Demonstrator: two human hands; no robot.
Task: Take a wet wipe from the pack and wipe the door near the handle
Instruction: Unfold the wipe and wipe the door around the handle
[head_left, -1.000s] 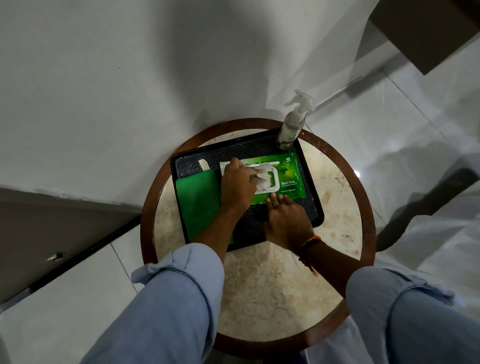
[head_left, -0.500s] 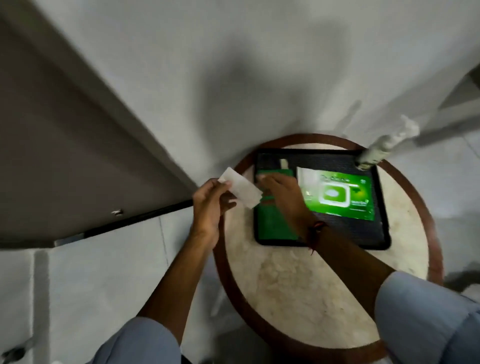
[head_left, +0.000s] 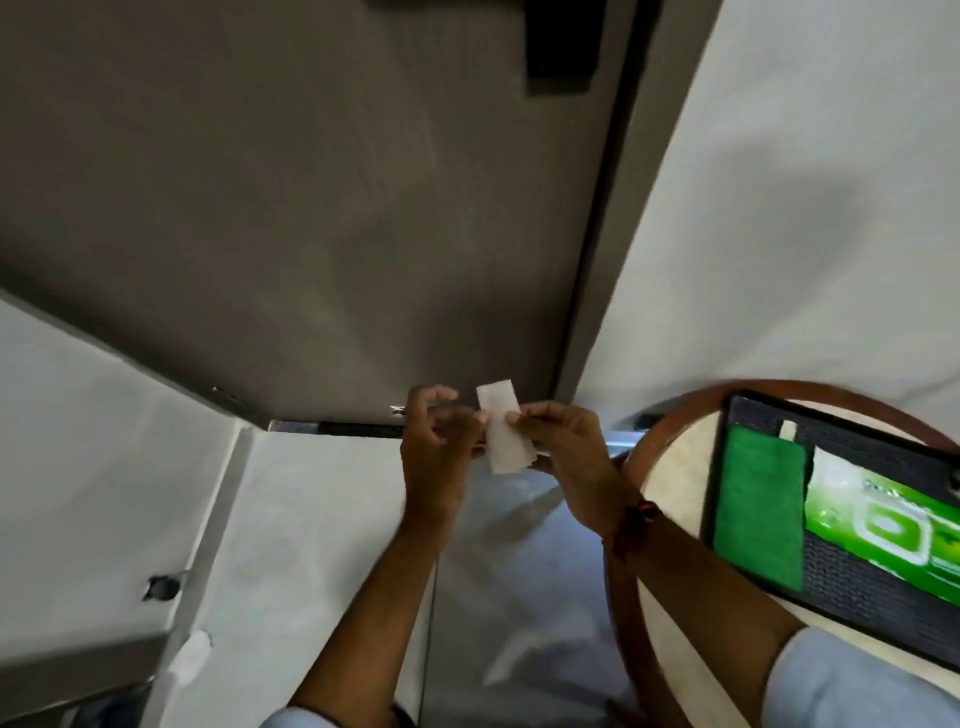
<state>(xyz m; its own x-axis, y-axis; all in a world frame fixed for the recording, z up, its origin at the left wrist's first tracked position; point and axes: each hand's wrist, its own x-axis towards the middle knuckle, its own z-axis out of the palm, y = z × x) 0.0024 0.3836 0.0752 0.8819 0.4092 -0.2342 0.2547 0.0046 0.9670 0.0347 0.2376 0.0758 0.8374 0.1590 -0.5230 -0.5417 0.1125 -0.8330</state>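
Note:
A folded white wet wipe hangs in the air between both hands, low in front of the grey-brown door. My left hand pinches its left edge and my right hand pinches its right edge. The green wipe pack lies on a black tray at the right, its white flap down. A dark fitting at the door's top edge is cut off by the frame, and I cannot tell if it is the handle.
A green cloth lies on the tray left of the pack. The tray rests on a round marble table with a wooden rim. A white wall stands right of the door frame. Pale floor tiles lie below.
The view has swung left from the table toward the door. My right hand left the tray and joined my left hand on the wipe, which moved toward the door.

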